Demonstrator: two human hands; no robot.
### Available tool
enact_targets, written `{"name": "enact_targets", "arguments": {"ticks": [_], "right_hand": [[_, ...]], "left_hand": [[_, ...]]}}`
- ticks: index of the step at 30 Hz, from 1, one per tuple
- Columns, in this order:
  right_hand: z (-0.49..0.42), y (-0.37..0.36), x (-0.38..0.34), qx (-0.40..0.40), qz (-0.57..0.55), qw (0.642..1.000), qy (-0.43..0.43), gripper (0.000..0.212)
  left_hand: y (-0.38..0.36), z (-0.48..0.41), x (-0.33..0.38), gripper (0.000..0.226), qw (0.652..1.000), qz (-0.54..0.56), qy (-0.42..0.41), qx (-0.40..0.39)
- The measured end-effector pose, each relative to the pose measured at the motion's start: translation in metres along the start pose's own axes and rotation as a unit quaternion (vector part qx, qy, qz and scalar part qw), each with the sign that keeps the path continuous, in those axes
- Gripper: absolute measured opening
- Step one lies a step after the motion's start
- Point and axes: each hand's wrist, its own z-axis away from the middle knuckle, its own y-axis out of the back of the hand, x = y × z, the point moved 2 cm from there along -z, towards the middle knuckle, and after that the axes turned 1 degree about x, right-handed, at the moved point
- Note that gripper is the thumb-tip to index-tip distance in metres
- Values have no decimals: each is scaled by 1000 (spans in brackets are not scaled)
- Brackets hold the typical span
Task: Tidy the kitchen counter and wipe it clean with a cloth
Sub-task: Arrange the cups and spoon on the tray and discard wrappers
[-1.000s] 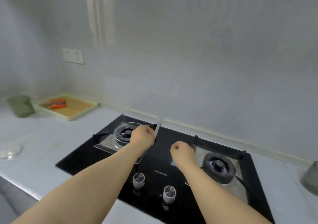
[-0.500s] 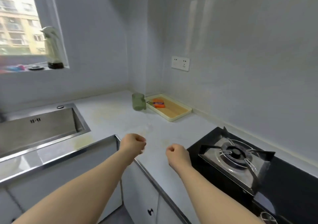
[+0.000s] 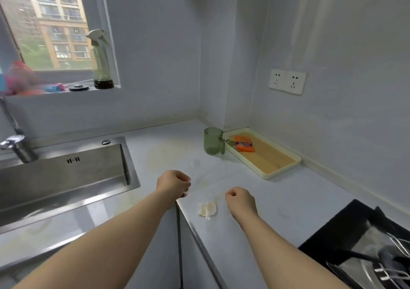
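Note:
My left hand (image 3: pixel 174 183) is a closed fist above the counter's front edge, beside the sink. A faint, see-through plastic piece (image 3: pixel 196 163) seems to stick up out of it; its shape is hard to make out. My right hand (image 3: pixel 240 200) is a closed fist with nothing visible in it, hovering over the pale counter (image 3: pixel 288 200). Between the two hands a small whitish-yellow scrap (image 3: pixel 207 208) lies on the counter. Yellowish stains (image 3: pixel 164 153) mark the surface behind my left hand. No cloth is in view.
A steel sink (image 3: pixel 66 177) with a tap lies to the left. At the back corner stand a green cup (image 3: pixel 213 141) and a cream tray (image 3: pixel 281 171) holding an orange packet (image 3: pixel 244 146). The black gas hob (image 3: pixel 366 244) is at the lower right. A spray bottle (image 3: pixel 101 60) stands on the windowsill.
The view has swung left from the gas hob to the counter by the sink. Both fists have moved along with it and stayed closed, the left still holding the clear piece.

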Motion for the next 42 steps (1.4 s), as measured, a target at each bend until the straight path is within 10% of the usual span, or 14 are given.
{"name": "enact_targets", "arguments": {"ticks": [24, 42], "right_hand": [[-189, -27, -5, -37, 23, 996, -74, 15], [-41, -207, -213, -149, 42, 980, 124, 21]], "left_hand": [[-133, -192, -3, 32, 990, -87, 92, -62], [184, -126, -36, 18, 983, -147, 15, 111]]}}
